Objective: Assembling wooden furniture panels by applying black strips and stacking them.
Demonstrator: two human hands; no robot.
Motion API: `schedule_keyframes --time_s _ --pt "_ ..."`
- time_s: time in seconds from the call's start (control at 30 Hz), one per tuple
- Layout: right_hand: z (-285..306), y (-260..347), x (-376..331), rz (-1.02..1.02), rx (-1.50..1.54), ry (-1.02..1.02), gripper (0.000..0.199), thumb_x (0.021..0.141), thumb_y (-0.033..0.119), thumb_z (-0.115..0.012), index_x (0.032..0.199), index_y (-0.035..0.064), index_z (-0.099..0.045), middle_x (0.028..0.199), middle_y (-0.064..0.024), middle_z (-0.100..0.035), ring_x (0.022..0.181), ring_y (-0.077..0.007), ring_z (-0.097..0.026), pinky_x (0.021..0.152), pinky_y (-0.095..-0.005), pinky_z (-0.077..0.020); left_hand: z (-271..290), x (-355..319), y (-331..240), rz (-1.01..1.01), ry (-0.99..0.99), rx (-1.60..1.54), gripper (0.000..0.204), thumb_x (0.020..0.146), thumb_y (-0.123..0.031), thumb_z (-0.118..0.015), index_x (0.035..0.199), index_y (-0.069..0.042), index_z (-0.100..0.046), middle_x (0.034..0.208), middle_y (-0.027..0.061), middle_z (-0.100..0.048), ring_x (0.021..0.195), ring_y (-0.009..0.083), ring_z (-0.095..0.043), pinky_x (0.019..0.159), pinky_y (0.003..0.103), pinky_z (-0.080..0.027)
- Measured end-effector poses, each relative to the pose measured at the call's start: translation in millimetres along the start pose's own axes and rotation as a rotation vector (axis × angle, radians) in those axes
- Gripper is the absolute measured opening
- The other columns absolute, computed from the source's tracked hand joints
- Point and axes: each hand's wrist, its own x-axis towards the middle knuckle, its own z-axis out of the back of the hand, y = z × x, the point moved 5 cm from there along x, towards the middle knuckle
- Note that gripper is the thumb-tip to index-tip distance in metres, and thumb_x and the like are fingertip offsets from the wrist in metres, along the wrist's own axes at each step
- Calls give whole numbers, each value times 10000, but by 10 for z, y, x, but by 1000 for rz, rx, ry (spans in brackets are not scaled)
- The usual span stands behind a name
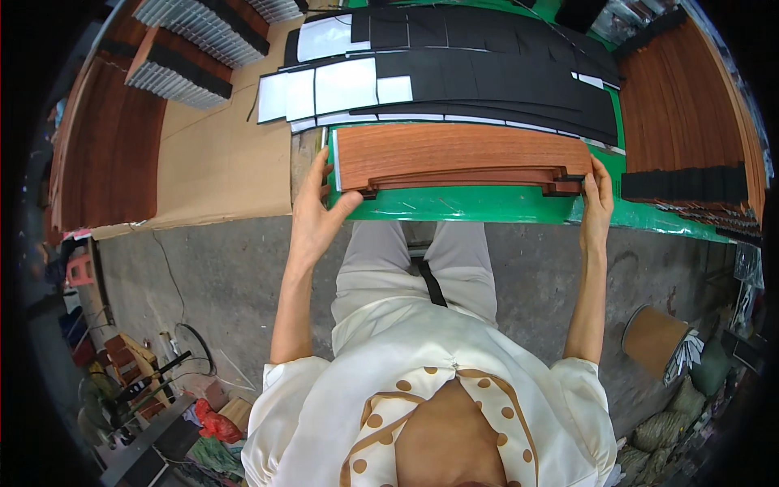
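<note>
A long reddish-brown wood-grain panel (462, 154) lies across the green-covered front of the workbench, a recess cut along its near edge. My left hand (318, 213) holds its left end, the thumb at the near corner and the fingers along the end. At the right end my right hand (596, 195) grips the corner with bent fingers. Darker pieces show under the panel's near edge; whether they are joined to it I cannot tell. Just beyond lie overlapping black sheets (495, 77), some with white backing (345, 85) facing up.
Wood-grain panels (682, 105) are stacked at the right, with black-edged ones in front. More panels (114, 154) and black-and-silver-edged stacks (182, 69) stand on brown cardboard (219, 162) at the left. On the concrete floor are a brown drum (656, 341) and a red bag (217, 422).
</note>
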Motion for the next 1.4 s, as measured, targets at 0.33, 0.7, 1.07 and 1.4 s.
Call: schedule_keyframes --time_s 0.33,0.7,1.07,1.4 --pt "54 276 -88 216 -167 -48 402 924 183 -570 1287 25 -502 1269 -89 -537 1129 -156 -501 969 -269 -364 180 -45 -299 -436 -198 211 371 720 -80 -725 1074 -5 -649 1079 148 -650 1012 266 -605 849 334 -482" --pt "-3 516 57 267 -626 -61 273 944 234 -528 1061 3 -615 950 -73 -604 831 -135 -530 767 -259 -422 289 8 -641 -502 -283 256 249 836 -214 -658 919 20 -645 755 77 -577 676 166 -550 588 268 -433" --pt "-83 945 268 341 -415 -206 367 1003 260 -383 1223 14 -545 1144 -110 -603 1108 -176 -522 965 -291 -375 479 259 -475 -467 -72 12 371 906 -326 -551 1050 10 -612 914 121 -610 794 232 -589 730 338 -456" --pt "-2812 1483 1001 860 -729 710 149 830 88 -604 963 31 -639 925 -114 -637 874 -285 -614 755 -339 -497 291 1818 -65 -674 -154 550 214 801 -84 -617 1014 -78 -630 1071 63 -628 974 228 -582 785 402 -398"
